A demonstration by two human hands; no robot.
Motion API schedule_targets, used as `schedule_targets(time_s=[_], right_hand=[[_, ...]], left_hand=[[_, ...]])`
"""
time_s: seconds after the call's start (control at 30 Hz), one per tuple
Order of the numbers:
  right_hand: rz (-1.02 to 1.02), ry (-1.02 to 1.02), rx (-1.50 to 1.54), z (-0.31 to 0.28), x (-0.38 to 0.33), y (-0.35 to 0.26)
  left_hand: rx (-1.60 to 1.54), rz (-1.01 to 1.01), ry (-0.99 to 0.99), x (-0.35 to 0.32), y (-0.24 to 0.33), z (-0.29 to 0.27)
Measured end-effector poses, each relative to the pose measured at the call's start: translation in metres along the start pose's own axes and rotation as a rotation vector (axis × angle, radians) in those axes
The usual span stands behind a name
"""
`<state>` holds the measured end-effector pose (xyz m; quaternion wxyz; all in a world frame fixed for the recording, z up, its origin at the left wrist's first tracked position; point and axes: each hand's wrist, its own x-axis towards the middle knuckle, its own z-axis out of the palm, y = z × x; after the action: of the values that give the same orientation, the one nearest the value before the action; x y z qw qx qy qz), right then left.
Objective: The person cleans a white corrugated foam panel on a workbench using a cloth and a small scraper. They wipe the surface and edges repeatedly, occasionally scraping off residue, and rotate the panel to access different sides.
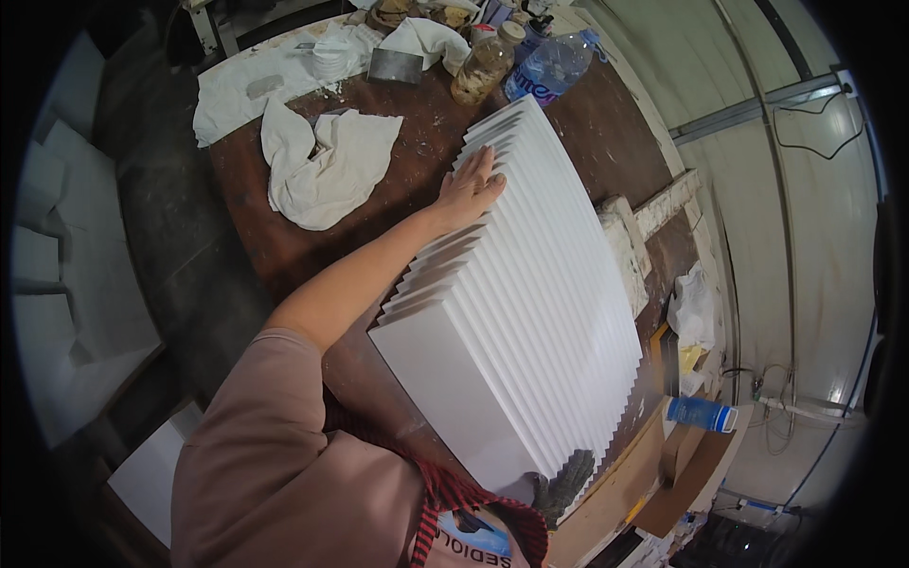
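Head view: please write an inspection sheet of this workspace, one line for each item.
Surface: brown table, stained with white smears.
Job's things: fanned stack of white panels lying on the table.
Clutter: white rag, jar, plastic bottle, metal scraper.
Grippers: left hand flat on the stack's far end; right hand, gloved, at the near edge, grip unclear.
Cables: thin cable on the right wall.
Surroundings: white sheets on the floor, left.
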<state>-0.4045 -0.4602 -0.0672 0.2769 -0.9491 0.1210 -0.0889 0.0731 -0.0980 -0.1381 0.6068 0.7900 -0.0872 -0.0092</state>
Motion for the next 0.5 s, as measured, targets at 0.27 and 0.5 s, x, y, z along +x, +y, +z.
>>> schedule_targets(time_s=[0.27, 0.5], right_hand=[[-0.123, 0.007, -0.262, 0.006, 0.006, -0.015], [-0.055, 0.081, -0.332, 0.007, 0.010, -0.045]], left_hand=[[0.944, 0.146, 0.246, -0.056, 0.003, -0.118], [0.801, -0.108, 0.296, -0.126, -0.011, -0.179]])
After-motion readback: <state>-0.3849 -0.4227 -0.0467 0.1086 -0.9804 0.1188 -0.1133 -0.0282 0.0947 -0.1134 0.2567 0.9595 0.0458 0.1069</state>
